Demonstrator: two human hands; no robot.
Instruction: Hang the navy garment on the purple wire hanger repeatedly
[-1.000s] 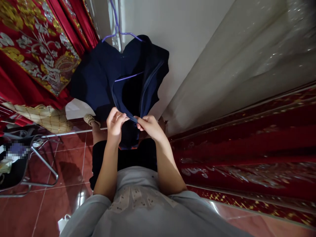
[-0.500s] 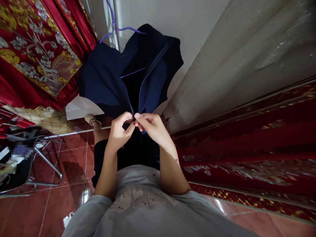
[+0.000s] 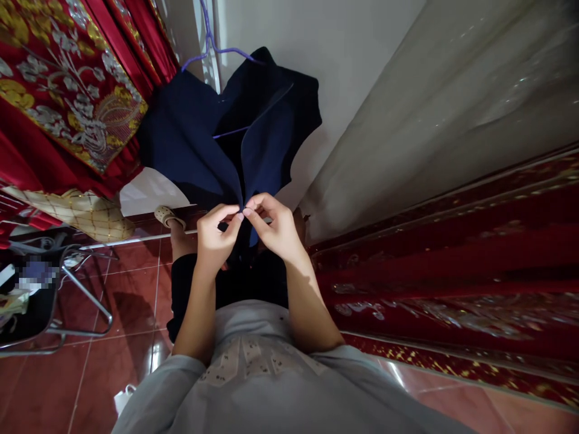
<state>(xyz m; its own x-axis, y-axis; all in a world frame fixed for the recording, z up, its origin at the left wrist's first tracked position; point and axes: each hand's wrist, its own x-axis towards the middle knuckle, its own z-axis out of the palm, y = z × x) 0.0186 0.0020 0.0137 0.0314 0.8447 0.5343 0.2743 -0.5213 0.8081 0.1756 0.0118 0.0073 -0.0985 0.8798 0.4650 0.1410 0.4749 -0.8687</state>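
A dark navy vest [image 3: 185, 132], seemingly sleeveless, hangs on a purple hanger [image 3: 208, 45] in front of me. Its two front edges part at the neck and come together low down, where both my hands are. My left hand [image 3: 219, 232] pinches the left front edge between thumb and fingertips. Right beside it, my right hand [image 3: 271, 223] pinches the right front edge, and the fingertips of the two hands nearly touch. Whether a button or other fastener lies between them is too small to make out.
Red cloth with gold and silver embroidery [image 3: 81, 90] hangs at the left. A black chair [image 3: 54, 289] with a metal frame bears several small items. Grey sheeting [image 3: 407, 126] and more red embroidered cloth [image 3: 429, 265] stand at the right. The floor has red tiles [image 3: 122, 301].
My right hand has shifted slightly left and up, bringing the right front edge against the left one. The gap between the vest's edges has narrowed, and its right side has swung left.
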